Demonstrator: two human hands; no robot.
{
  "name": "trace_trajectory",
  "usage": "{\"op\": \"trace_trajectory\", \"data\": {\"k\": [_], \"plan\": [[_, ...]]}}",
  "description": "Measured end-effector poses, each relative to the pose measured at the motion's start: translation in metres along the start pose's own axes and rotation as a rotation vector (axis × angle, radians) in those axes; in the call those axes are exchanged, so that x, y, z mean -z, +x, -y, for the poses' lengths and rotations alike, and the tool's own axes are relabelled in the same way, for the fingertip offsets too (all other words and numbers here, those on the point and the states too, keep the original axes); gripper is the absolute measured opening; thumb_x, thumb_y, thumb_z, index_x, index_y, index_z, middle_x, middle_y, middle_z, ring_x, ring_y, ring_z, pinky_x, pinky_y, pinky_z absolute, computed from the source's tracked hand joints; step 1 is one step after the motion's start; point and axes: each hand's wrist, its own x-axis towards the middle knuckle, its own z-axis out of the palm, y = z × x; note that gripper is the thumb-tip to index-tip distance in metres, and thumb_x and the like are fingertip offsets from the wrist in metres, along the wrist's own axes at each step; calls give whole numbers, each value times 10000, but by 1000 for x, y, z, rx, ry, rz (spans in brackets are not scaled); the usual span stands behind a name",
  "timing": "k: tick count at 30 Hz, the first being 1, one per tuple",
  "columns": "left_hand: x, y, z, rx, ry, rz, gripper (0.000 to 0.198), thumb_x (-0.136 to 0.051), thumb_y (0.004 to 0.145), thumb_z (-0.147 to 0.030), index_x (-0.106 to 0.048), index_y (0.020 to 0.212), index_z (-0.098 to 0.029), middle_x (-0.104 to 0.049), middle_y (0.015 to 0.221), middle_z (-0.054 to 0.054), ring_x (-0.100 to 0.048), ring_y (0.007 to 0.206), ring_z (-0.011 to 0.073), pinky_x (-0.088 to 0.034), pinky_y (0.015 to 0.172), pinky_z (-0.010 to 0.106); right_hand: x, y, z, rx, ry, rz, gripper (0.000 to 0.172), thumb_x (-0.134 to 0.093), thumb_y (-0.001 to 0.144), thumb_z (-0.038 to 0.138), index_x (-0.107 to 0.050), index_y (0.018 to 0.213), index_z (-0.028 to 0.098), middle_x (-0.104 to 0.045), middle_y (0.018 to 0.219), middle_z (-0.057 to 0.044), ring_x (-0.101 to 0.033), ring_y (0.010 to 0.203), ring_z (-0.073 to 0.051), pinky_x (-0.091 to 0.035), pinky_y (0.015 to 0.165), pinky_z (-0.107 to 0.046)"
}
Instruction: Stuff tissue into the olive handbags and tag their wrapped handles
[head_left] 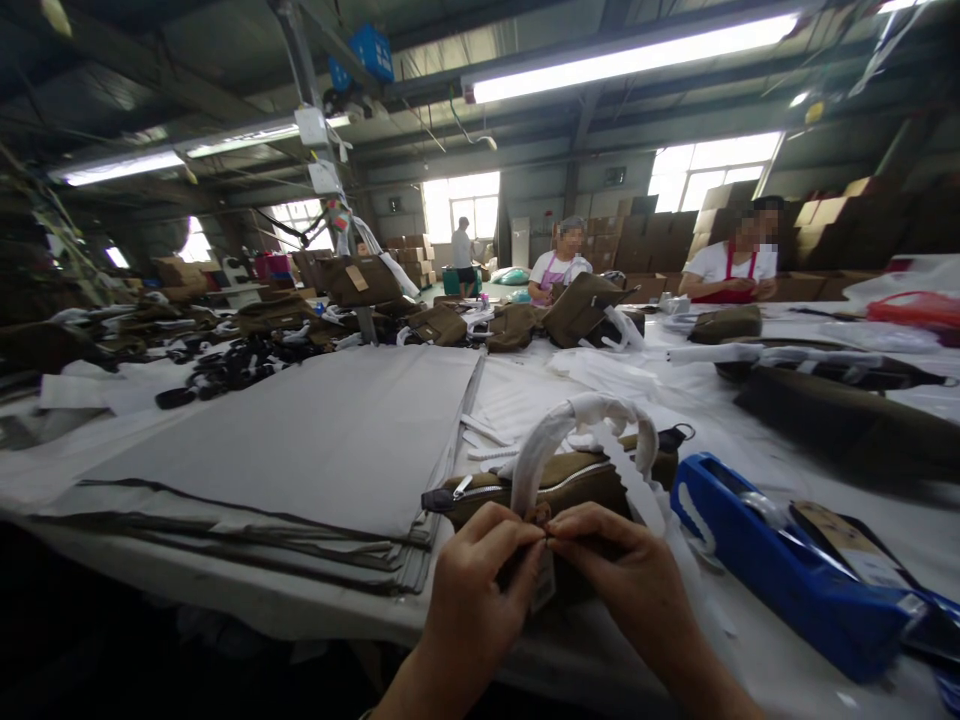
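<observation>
A brown fabric bag [577, 470] with a silver zipper lies in front of me, its looped handle [540, 445] wrapped in white padding. At the near base of that handle, my left hand [480, 590] and my right hand [630, 580] meet fingertip to fingertip. Both pinch what looks like the thin string of a hang tag; it is mostly hidden by the fingers. The pale hang tag [544, 585] dangles just below, between the hands. Right of the bag stands a blue tape dispenser [787, 570].
Grey sheets [300, 440] lie stacked to the left. Brown tags [855, 545] rest behind the dispenser, and a dark bag [855, 420] lies at the right. More bags [585, 310] cover the far side. Across the table are two people in aprons; another person stands farther back.
</observation>
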Motion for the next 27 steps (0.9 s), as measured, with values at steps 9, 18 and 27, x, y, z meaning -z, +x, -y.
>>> {"op": "trace_trajectory", "data": {"k": [9,18,27], "plan": [[-9,-4,13,-30,27,33,114,-626,909,-108,-713,898,-182,-652,818,22,-654,782,127,-518,742,208,8,1,-2,68,-93,78,44,-759,790,297,-795,793,272,-788,868,-4,-754,822,-191,-609,764,-210],[-8,-50,17,152,122,-335,298,-595,948,-209,-572,1243,-244,-692,1059,45,-704,923,148,-595,829,247,13,-39,-29,248,-629,-177,273,-647,908,412,-679,1139,268,-785,941,-15,-768,758,-221,-645,656,-277],[-35,-89,28,217,95,-315,322,-579,946,-268,-602,1267,-273,-714,1166,57,-711,978,191,-598,869,314,10,-45,-16,511,-641,-59,146,-583,963,207,-677,1059,265,-741,1012,-7,-737,873,-138,-597,777,-197]]}}
